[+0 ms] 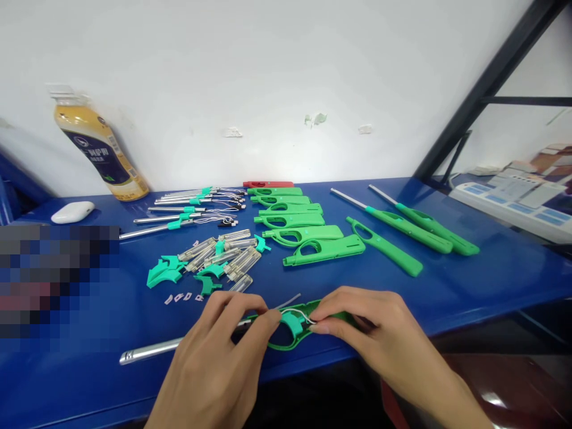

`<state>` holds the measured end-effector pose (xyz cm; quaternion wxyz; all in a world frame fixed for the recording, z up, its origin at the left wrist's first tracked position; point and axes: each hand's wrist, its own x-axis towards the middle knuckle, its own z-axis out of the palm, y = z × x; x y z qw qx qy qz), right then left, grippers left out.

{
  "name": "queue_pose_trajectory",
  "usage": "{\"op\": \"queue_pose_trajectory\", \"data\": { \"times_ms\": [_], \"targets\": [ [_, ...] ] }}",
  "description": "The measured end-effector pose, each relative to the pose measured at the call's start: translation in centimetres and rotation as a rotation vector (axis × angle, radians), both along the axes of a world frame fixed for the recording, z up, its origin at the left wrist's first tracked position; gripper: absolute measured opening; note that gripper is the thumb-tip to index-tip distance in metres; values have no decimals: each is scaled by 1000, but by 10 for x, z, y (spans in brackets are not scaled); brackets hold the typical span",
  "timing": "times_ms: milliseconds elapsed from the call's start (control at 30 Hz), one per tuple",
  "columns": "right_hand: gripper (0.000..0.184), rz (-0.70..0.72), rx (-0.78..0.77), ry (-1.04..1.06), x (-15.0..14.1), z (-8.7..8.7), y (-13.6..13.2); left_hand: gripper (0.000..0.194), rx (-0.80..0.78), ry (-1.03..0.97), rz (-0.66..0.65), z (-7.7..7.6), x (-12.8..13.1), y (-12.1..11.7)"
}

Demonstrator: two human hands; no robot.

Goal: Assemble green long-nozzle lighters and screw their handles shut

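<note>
Both my hands work on one green lighter shell (290, 336) lying at the near edge of the blue table (469, 274). My left hand (223, 345) pinches the shell where a long silver metal tube (152, 351) enters it. My right hand (370, 333) grips the handle end, fingertips pressing by a teal trigger piece (292, 323) and a thin white wire (299, 313).
Behind lie a row of empty green shells (295, 223), two assembled green lighters (415, 229), one red shell (268, 184), silver tubes with wires (192, 208), clear fuel tanks (232, 256) and teal triggers (165, 271). A yellow bottle (100, 152) leans on the wall; a white mouse-like object (72, 212) sits left.
</note>
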<state>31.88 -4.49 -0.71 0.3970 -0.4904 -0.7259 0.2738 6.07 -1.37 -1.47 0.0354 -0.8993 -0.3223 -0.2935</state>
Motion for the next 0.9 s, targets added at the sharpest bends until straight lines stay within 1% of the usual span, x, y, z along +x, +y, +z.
{"op": "queue_pose_trajectory", "data": {
  "times_ms": [100,200,400,600,900],
  "targets": [
    [5,-1,2,-15,0,0,0,19,22,-11,23,1,-2,-1],
    [6,-7,8,-23,-1,0,1,13,25,2,30,1,-4,-1],
    [4,-6,37,-12,-1,0,0,14,-4,14,14,3,1,0],
    [4,-30,64,-11,-2,-2,-1,21,43,-42,27,5,9,2],
    [3,-38,74,-24,-3,-2,-1,22,-4,47,20,-2,1,6]
  ]
}}
